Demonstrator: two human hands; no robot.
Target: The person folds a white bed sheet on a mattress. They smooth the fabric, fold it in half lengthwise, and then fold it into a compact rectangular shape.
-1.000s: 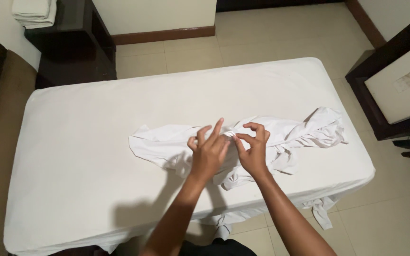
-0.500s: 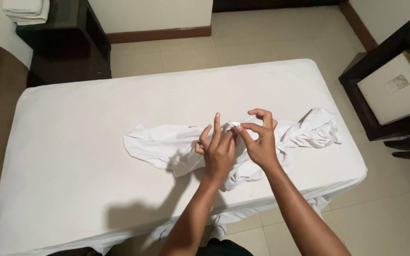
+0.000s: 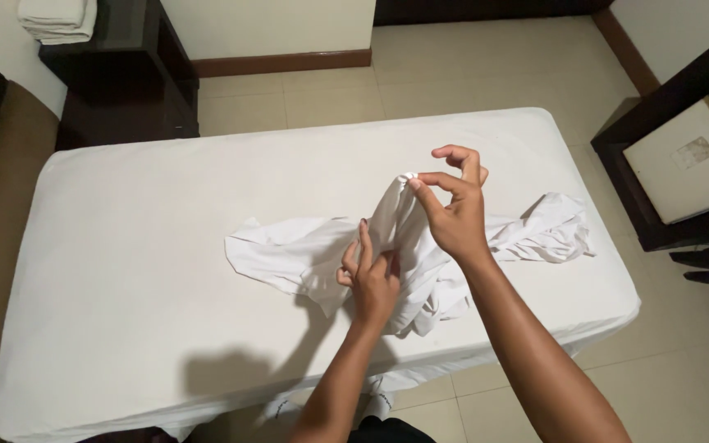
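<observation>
White cloth (image 3: 305, 258) looks light and limp — right hand (image 3: 453, 217) pinches a raised fold, left hand (image 3: 371, 283) grips bunched fabric nearer, on the table (image 3: 125, 246).

Quick count of what's here: one white cloth (image 3: 305, 254) all rumpled mid-table, and two hands on it, left hand (image 3: 371, 283) and right hand (image 3: 453, 213). One table with a white cover (image 3: 125, 246). One stack of folded towels (image 3: 57, 18) far left, sitting on one dark cabinet (image 3: 133, 82). One dark side table (image 3: 683, 156) on the right.
</observation>
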